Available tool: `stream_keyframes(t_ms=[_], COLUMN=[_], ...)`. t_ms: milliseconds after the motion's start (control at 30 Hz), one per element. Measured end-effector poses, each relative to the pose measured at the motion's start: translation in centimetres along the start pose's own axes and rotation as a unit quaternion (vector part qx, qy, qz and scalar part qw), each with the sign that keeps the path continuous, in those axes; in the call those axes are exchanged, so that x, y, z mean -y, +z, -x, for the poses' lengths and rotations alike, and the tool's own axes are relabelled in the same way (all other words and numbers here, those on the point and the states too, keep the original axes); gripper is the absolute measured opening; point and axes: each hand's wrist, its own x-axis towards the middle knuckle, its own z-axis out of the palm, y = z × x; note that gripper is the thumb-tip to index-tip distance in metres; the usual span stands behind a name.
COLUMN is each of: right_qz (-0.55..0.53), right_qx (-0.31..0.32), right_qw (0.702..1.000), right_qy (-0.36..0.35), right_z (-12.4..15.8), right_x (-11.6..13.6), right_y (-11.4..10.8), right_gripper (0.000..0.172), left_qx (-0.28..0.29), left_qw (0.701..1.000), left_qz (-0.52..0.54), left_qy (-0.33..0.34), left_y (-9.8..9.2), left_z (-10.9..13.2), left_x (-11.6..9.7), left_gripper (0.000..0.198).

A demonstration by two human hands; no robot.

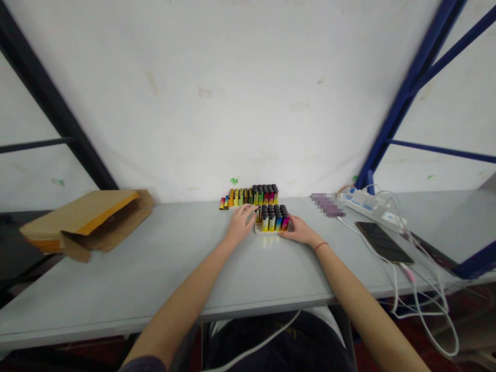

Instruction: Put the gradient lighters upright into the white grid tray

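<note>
A small white tray of several upright coloured lighters with black tops stands on the grey table. My left hand rests at the tray's left side, its fingertips closed on a lighter at that edge. My right hand presses against the tray's right side, fingers curled around it. Behind the tray, a row of more coloured lighters stands along the white wall.
An open brown cardboard box lies at the left of the table. A white power strip, a dark phone and looping white cables lie at the right. Blue shelf posts rise on the right, black ones on the left.
</note>
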Motion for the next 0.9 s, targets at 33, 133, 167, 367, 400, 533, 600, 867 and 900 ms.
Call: stream_keyframes(t_ms=[33, 133, 167, 367, 400, 533, 600, 867, 900], right_qz=[0.000, 0.001, 0.003, 0.016, 0.016, 0.016, 0.019, 0.018, 0.015], right_qx=[0.000, 0.007, 0.009, 0.011, 0.012, 0.012, 0.011, 0.008, 0.011], right_qw=[1.000, 1.000, 1.000, 1.000, 1.000, 1.000, 1.000, 1.000, 1.000], right_qy=[0.001, 0.003, 0.004, 0.015, 0.014, 0.008, 0.010, 0.012, 0.009], right_z=[0.0, 0.0, 0.0, 0.0, 0.0, 0.0, 0.0, 0.1, 0.1], right_x=[0.0, 0.0, 0.0, 0.0, 0.1, 0.3, 0.4, 0.3, 0.3], right_y=[0.0, -0.1, -0.1, -0.1, -0.1, -0.1, -0.1, -0.2, -0.2], right_gripper=[0.067, 0.068, 0.069, 0.071, 0.070, 0.071, 0.073, 0.072, 0.071], left_qx=[0.001, 0.017, 0.013, -0.095, -0.076, 0.079, 0.115, 0.091, 0.098], left_qw=[1.000, 0.997, 0.996, 0.977, 0.973, 0.967, 0.959, 0.947, 0.949], left_qz=[-0.025, -0.069, -0.080, -0.149, -0.166, -0.204, -0.226, -0.275, -0.271], left_qy=[0.013, 0.031, 0.031, -0.116, -0.137, -0.129, -0.128, -0.140, -0.126], left_y=[0.0, -0.2, -0.4, -3.3, -3.7, -4.2, -4.2, -4.4, -4.3], left_z=[0.0, 0.0, -0.1, -2.4, -2.7, -2.8, -2.5, -2.5, -2.7], left_x=[-0.1, 0.0, 0.2, 5.8, 7.1, 10.7, 11.3, 12.0, 12.3], left_gripper=[0.034, 0.039, 0.041, 0.051, 0.052, 0.053, 0.050, 0.051, 0.052])
